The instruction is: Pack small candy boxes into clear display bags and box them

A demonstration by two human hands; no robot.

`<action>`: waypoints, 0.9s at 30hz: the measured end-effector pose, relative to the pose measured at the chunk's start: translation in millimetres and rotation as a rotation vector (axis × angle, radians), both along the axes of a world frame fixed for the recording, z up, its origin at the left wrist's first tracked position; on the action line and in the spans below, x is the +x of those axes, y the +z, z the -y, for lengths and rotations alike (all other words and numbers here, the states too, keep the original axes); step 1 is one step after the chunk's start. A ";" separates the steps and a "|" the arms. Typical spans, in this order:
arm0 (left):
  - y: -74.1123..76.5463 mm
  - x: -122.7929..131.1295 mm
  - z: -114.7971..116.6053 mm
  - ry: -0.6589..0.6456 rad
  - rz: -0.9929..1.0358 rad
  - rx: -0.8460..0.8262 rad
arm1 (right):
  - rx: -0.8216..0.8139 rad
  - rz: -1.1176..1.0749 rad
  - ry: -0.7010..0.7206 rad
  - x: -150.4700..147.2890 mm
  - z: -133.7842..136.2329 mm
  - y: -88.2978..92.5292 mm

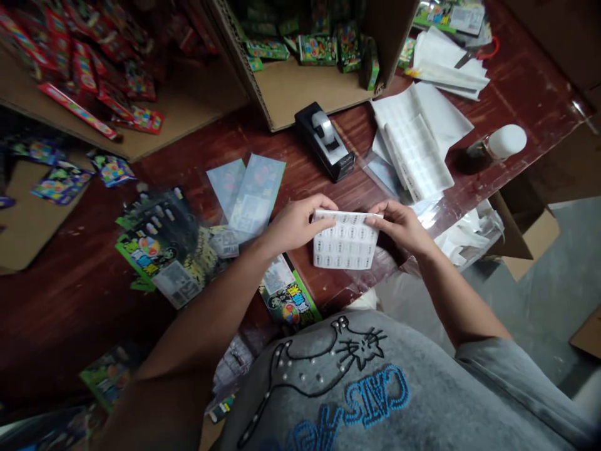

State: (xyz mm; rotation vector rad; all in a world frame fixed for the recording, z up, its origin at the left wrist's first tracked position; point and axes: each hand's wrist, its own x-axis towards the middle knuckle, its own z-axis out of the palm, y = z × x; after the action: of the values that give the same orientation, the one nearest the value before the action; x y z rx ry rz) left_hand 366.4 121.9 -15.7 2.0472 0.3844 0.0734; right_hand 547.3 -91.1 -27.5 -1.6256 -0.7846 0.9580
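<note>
A white sheet of round stickers (346, 243), printed in rows with dark lettering, is held up over the table's near edge. My left hand (300, 220) pinches its upper left corner, thumb in front and fingers behind. At the upper right corner my right hand (397, 225) grips it the same way. Just beyond the sheet stands a black tape dispenser (323, 141) with a roll of clear tape. Left of my left hand lie two pale translucent packets (256, 194). A green and black printed packet (290, 291) lies below my left forearm.
Cardboard boxes of red candy packs (98, 81) and green packs (318, 50) stand at the back. Several printed bags (164, 250) are piled on the left. More sticker sheets (417, 150), red-handled scissors (488, 49) and a white-lidded jar (507, 141) are on the right.
</note>
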 end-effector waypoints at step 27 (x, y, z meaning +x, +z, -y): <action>-18.4 -16.4 28.1 0.604 0.147 -0.459 | 0.040 0.068 0.326 45.2 -46.2 33.5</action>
State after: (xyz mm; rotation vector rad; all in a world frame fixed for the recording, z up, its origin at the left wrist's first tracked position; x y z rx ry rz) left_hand 350.0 93.8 -34.1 1.4118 0.8330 0.4566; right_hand 592.5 -44.9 6.0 -1.5294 -1.1331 1.1109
